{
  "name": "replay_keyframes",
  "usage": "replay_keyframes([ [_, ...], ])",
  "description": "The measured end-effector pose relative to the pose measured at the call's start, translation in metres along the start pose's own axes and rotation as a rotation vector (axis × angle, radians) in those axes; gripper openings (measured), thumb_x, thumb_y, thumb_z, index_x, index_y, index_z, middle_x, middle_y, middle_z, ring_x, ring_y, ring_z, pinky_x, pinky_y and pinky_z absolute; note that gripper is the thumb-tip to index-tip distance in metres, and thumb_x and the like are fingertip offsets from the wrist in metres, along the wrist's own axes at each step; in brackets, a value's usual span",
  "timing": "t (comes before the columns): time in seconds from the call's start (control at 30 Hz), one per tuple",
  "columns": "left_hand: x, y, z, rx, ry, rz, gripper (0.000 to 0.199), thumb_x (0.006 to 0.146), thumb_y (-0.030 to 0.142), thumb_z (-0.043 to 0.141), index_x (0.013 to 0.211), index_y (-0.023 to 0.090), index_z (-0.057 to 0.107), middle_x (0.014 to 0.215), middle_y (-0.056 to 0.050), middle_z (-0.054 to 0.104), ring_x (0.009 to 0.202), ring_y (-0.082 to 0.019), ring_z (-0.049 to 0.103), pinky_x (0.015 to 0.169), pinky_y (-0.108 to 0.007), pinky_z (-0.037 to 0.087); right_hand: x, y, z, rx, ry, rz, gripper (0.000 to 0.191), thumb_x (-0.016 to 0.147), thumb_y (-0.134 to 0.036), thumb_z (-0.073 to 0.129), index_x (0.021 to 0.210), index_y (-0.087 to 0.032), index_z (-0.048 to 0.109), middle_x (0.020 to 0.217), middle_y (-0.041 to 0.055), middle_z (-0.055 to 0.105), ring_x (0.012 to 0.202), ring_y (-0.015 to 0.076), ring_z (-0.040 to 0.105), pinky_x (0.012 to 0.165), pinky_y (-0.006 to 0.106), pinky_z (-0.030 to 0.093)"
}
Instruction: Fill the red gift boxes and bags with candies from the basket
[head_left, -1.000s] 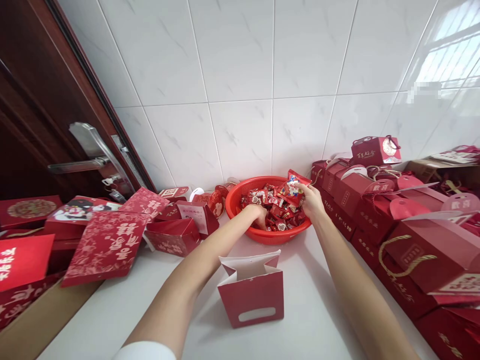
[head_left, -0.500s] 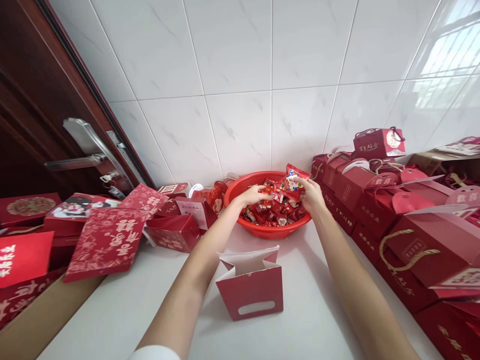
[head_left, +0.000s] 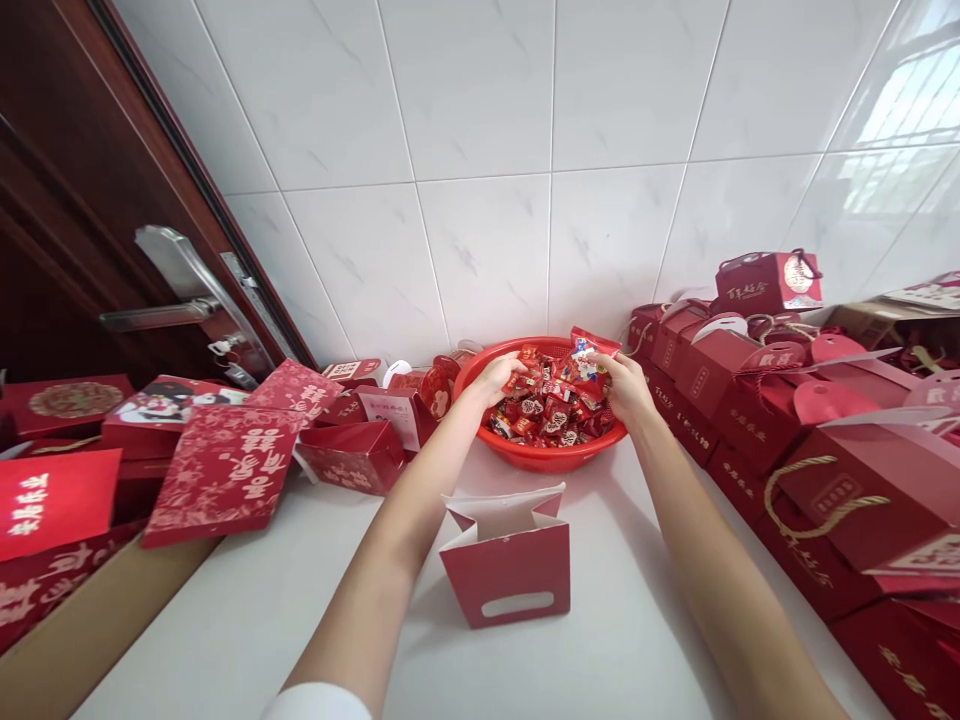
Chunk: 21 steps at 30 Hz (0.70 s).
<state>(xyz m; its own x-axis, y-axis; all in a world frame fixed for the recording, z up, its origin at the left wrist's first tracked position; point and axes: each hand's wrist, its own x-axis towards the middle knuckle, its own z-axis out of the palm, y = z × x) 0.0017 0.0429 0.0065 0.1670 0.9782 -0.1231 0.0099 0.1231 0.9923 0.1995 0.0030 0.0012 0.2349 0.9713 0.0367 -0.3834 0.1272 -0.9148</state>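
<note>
Pinching a packet (head_left: 587, 362) (red) is the right hand (head_left: 628, 388).

百年好合 — top box (head_left: 770, 284) | 安居乐业 — left panel (head_left: 56, 503) | 歡喜 — rounded tab (head_left: 777, 358)

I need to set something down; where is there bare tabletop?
Bare tabletop shows either side of the open red box, under the left forearm and right forearm, reaching the loose boxes and the stacked boxes; a short strip lies before the red basket. Both flanks and the basket are crowded.

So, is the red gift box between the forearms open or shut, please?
Open: the red gift box stands with its top edges spread apart, showing the white inside.
</note>
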Motion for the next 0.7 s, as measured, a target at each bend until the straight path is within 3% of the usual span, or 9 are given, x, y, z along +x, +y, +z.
replay_keyframes([
  [0.2,-0.0042,0.0039,0.0021,-0.026,0.019,-0.01,0.008,0.073,0.024,0.065,0.078,0.02,0.06,0.086,-0.003,0.071,0.086,-0.019,0.066,0.07,-0.03,0.053,0.0031,0.0033,-0.0016,-0.011,-0.035,-0.018,0.028,0.052,-0.028,0.079,0.075,-0.018,0.066,0.065,-0.0021,0.067,0.054,0.0118,0.059,0.042,0.02,0.044],
  [0.4,-0.0051,0.0036,0.003,-0.019,0.046,-0.018,0.006,0.079,0.024,0.064,0.082,0.019,0.062,0.092,-0.005,0.073,0.089,-0.019,0.067,0.069,-0.028,0.054,0.0042,0.0052,-0.0022,0.005,-0.04,-0.026,0.03,0.051,-0.027,0.08,0.076,-0.017,0.066,0.063,-0.0029,0.066,0.052,0.011,0.058,0.043,0.021,0.046],
  [0.57,-0.0048,0.0018,0.0007,-0.014,0.06,-0.035,0.007,0.086,0.024,0.064,0.088,0.018,0.061,0.089,-0.006,0.075,0.082,-0.017,0.071,0.064,-0.025,0.052,0.0028,0.0044,-0.002,-0.007,-0.049,-0.025,0.03,0.05,-0.028,0.081,0.073,-0.018,0.065,0.061,-0.0035,0.065,0.051,0.0107,0.057,0.04,0.02,0.043],
  [0.7,-0.0069,0.0002,0.0011,-0.019,0.086,-0.018,0.014,0.082,0.028,0.072,0.082,0.017,0.064,0.078,-0.006,0.075,0.073,-0.018,0.072,0.064,-0.025,0.053,0.0014,0.0038,-0.0014,-0.025,-0.043,-0.035,0.028,0.051,-0.029,0.08,0.072,-0.018,0.066,0.062,-0.0023,0.066,0.052,0.0117,0.058,0.042,0.021,0.043],
])
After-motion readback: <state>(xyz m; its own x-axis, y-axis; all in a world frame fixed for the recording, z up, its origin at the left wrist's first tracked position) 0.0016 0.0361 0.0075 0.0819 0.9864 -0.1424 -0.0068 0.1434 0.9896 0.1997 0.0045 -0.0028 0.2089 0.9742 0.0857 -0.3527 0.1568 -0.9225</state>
